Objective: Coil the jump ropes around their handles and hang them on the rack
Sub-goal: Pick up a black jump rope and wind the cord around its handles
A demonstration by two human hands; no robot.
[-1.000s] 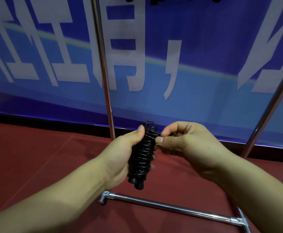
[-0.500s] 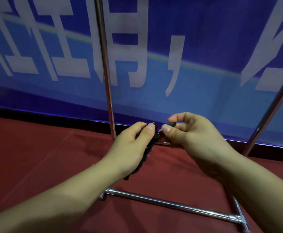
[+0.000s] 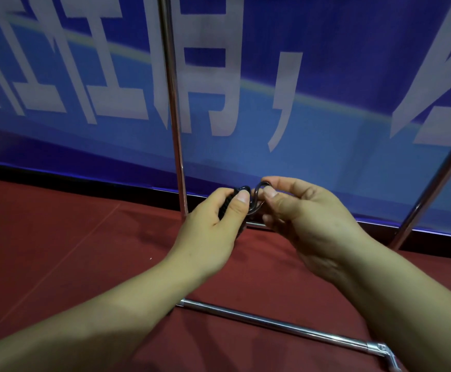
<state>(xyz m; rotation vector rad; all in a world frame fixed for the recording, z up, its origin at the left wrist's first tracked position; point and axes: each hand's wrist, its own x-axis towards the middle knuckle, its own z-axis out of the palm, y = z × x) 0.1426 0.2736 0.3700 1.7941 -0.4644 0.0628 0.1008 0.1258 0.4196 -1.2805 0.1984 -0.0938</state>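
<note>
Head view: my left hand (image 3: 213,232) grips the coiled black jump rope (image 3: 231,208) (mostly hidden), my right hand (image 3: 307,224) pinches a metal hook (image 3: 256,200) touching it, before the rack (image 3: 173,108).

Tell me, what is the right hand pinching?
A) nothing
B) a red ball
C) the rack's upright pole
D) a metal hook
D: the right hand pinches a curved metal hook beside the coiled black rope that the left hand grips.
</note>
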